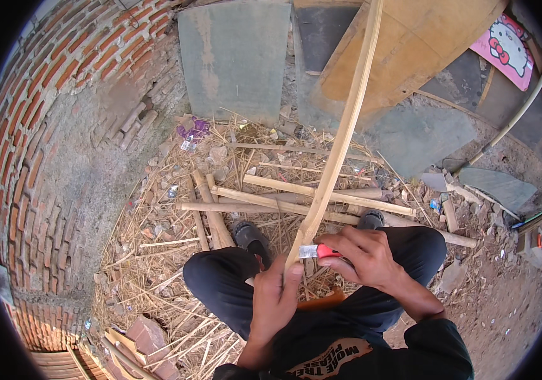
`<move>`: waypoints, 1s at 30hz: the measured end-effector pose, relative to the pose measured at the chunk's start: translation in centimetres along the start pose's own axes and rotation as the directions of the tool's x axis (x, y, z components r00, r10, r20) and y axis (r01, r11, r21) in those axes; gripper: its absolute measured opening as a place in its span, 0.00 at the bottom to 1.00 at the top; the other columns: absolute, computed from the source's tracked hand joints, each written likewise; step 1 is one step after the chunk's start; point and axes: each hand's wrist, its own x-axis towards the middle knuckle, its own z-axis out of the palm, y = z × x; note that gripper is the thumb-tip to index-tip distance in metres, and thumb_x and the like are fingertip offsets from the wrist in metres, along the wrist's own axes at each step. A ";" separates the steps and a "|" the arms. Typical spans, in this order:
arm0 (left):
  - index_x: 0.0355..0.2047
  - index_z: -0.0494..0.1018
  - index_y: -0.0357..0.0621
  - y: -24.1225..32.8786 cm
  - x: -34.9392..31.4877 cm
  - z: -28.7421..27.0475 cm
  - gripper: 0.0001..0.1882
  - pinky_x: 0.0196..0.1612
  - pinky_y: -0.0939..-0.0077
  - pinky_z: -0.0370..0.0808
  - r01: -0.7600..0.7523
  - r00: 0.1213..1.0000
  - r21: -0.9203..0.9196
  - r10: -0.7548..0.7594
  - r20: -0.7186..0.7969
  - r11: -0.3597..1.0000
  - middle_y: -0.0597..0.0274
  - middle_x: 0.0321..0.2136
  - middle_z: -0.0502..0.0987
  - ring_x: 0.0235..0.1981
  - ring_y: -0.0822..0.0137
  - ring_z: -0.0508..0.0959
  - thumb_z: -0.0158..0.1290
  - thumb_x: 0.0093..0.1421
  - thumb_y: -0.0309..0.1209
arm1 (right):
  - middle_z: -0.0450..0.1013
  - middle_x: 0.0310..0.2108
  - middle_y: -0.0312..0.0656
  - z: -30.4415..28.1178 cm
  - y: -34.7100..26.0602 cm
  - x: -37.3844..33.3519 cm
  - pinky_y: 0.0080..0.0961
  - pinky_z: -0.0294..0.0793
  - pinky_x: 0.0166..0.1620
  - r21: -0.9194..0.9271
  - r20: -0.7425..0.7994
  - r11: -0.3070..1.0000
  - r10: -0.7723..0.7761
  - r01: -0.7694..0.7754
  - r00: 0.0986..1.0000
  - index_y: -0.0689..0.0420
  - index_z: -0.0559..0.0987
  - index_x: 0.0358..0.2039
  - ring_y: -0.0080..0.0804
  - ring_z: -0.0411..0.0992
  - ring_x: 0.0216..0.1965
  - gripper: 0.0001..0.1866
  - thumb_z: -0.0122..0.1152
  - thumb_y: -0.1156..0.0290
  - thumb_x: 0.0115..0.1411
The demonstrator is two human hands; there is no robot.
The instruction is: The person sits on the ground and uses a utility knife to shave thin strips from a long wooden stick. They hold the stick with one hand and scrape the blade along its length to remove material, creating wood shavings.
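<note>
We have a long pale strip [342, 136] reaching from mid-frame to the top edge, its low end gripped by our left hand [273, 296]. Our curled right hand [367, 256] holds a red-handled knife [308, 251], blade across the strip; a brick wall [39, 171] bounds the left, earthen ground [490, 310] spreads lower right

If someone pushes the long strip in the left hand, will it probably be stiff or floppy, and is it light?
The strip is probably springy rather than floppy, since it looks woody, long and narrow. It seems fairly light for its length, being slim. It may swing easily, as the left hand grips it near its lower end.
</note>
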 end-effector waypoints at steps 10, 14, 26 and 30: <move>0.46 0.75 0.35 -0.1 0.4 0.3 0.17 0.29 0.53 0.73 -0.066 0.998 0.101 0.067 -0.002 0.993 0.47 0.21 0.77 0.23 0.42 0.81 0.51 0.80 0.40 | 0.76 0.30 0.36 0.9 -0.8 -0.1 0.32 0.80 0.27 -0.107 -0.017 0.994 -0.030 0.028 0.999 0.55 0.86 0.49 0.33 0.79 0.23 0.20 0.78 0.57 0.61; 0.45 0.74 0.34 0.0 0.4 0.5 0.18 0.28 0.53 0.73 -0.065 0.998 0.116 0.067 -0.017 0.991 0.46 0.20 0.76 0.23 0.42 0.81 0.50 0.81 0.40 | 0.76 0.29 0.35 0.7 -1.1 0.2 0.31 0.80 0.27 -0.146 -0.015 0.989 -0.032 0.030 0.999 0.54 0.86 0.49 0.32 0.79 0.23 0.20 0.78 0.57 0.61; 0.41 0.73 0.35 0.0 0.4 0.9 0.17 0.26 0.51 0.72 -0.066 0.997 0.177 0.072 -0.027 0.982 0.46 0.18 0.74 0.21 0.42 0.80 0.49 0.81 0.39 | 0.76 0.28 0.33 0.3 -0.7 0.5 0.29 0.79 0.28 -0.201 -0.048 0.979 -0.044 0.033 0.998 0.53 0.87 0.46 0.31 0.80 0.25 0.18 0.78 0.57 0.59; 0.42 0.73 0.35 0.2 0.3 0.9 0.17 0.26 0.51 0.72 -0.043 0.999 0.186 0.047 -0.017 0.982 0.45 0.18 0.74 0.21 0.40 0.80 0.49 0.81 0.39 | 0.76 0.28 0.33 0.4 -0.5 0.5 0.29 0.78 0.28 -0.208 -0.086 0.977 -0.059 0.040 0.995 0.52 0.87 0.45 0.31 0.79 0.24 0.18 0.79 0.57 0.59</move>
